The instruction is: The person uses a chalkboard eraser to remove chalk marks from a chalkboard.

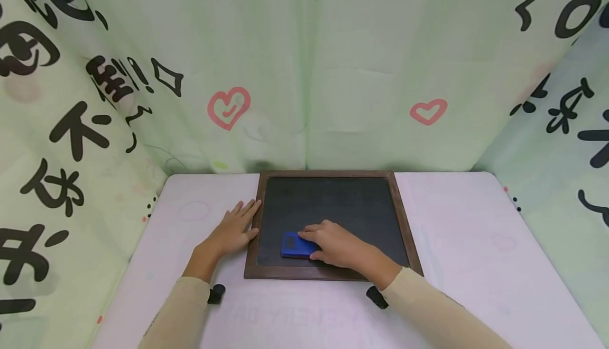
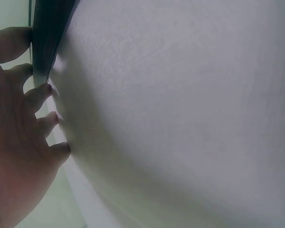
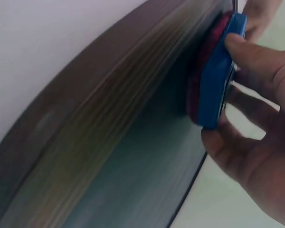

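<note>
A blackboard [image 1: 328, 201] in a brown wooden frame lies on the table. On its lower left part sits a blue chalkboard eraser [image 1: 291, 245] with a dark red felt underside, which the right wrist view shows against the board. My right hand [image 1: 340, 246] grips the eraser [image 3: 216, 76] between thumb and fingers. At the board's left edge, my left hand [image 1: 233, 230] rests with its fingers spread, the thumb and fingertips touching the wooden frame [image 1: 254, 254]. The left wrist view shows those fingertips [image 2: 40, 95] along the dark frame and the table.
The white table [image 1: 476, 264] extends on both sides of the board. Pale green curtains [image 1: 357, 74] with black lettering and red hearts hang behind and at both sides. Black wrist straps [image 1: 216, 294] show near the sleeves.
</note>
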The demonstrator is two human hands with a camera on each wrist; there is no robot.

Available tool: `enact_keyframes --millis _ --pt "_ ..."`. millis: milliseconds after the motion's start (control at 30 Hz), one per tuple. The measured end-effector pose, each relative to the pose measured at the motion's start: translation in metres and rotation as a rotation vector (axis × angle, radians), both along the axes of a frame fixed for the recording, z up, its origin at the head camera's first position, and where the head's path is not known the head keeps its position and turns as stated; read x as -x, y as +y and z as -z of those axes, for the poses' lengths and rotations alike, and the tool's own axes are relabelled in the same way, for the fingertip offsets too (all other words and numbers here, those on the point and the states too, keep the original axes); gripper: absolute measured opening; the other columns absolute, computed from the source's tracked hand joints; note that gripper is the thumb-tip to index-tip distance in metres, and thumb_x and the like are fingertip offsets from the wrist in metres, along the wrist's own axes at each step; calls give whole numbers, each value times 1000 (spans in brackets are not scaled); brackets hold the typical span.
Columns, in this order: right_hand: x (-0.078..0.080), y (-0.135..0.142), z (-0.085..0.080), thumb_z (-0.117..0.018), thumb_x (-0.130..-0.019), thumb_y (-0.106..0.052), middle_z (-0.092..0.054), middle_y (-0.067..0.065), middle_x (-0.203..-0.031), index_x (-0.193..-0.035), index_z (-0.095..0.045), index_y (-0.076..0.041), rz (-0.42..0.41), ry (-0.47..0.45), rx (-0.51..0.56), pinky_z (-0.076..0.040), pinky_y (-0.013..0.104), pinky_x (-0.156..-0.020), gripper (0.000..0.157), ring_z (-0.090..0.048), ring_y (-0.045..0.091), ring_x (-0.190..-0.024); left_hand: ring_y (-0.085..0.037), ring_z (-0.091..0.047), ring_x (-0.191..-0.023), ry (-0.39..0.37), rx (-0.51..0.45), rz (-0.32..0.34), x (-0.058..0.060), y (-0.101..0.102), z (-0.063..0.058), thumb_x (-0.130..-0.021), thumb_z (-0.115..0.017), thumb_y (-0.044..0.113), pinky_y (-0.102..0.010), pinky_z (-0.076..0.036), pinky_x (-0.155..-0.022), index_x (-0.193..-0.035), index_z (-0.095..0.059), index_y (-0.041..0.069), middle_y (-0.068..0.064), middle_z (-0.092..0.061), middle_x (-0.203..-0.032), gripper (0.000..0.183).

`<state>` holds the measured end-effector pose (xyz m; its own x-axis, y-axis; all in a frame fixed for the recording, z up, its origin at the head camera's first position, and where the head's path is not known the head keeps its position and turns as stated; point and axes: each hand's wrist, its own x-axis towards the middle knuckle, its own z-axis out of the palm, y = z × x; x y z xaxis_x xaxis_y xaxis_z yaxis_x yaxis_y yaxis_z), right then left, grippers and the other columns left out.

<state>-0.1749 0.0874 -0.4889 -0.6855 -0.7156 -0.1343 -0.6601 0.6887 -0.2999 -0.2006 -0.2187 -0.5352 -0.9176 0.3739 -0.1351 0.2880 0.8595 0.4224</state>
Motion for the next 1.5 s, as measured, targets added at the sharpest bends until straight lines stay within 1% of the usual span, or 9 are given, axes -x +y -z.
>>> enact_keyframes --millis 133,300,500,767,967,1167,1333,1500 --pt "-1 -26 -1 -77 -95 -29 -63 11 -143 -145 -60 -8 -31 83 -41 -54 44 -103 57 -64 32 -123 -46 -11 -158 2 -3 -6 -1 -1 0 -105 -55 29 -74 -12 -121 -167 -17 15 -16 -21 -172 74" --pt "-1 -48 0 -75 -96 -32 -63 11 -145 -147 -59 -8 -26 126 -77 -55 43 -103 58 -65 32 -124 -47 -12 -158 5 0 -13 -1 -1 1 -105 -55 29 -74 -13 -121 -167 -17 16 -16 -21 -172 74" --pt "0 -59 0 -73 -97 -36 -62 11 -145 -148 -58 -9 -8 153 -106 -56 41 -102 59 -65 30 -124 -46 -12 -158 -2 -2 -17 -1 -2 0 -105 -54 28 -74 -12 -121 -167 -18 16 -16 -21 -172 73" --pt "3 -71 -1 -74 -97 -33 -62 10 -146 -148 -58 -10 17 135 -118 -58 39 -99 58 -67 30 -121 -46 -12 -158 -9 2 -26 -1 -3 2 -105 -53 30 -73 -12 -121 -167 -18 17 -15 -21 -172 72" --pt "2 -69 -1 -73 -98 -34 -62 10 -146 -149 -57 -11 32 117 -122 -57 39 -101 58 -66 30 -122 -45 -12 -159 -4 6 -24 -2 -3 4 -105 -52 31 -73 -12 -122 -167 -17 18 -14 -21 -172 72" --pt "2 -60 -2 -72 -98 -34 -62 12 -145 -148 -57 -9 47 127 -108 -56 40 -102 58 -66 31 -122 -46 -12 -158 10 -1 -12 -2 -1 1 -105 -54 29 -73 -13 -121 -167 -18 17 -15 -21 -172 73" --pt "5 -45 -2 -74 -97 -31 -62 13 -144 -147 -58 -8 67 115 -84 -56 42 -101 57 -65 34 -121 -47 -13 -158 20 -2 -2 -2 0 1 -105 -54 29 -75 -14 -120 -167 -18 15 -16 -22 -171 73" --pt "7 -23 -2 -74 -97 -27 -59 14 -148 -149 -56 -7 110 58 -48 -54 45 -104 58 -62 36 -125 -47 -14 -158 26 -7 6 -2 -1 2 -105 -54 29 -75 -14 -120 -167 -18 14 -17 -23 -171 73"
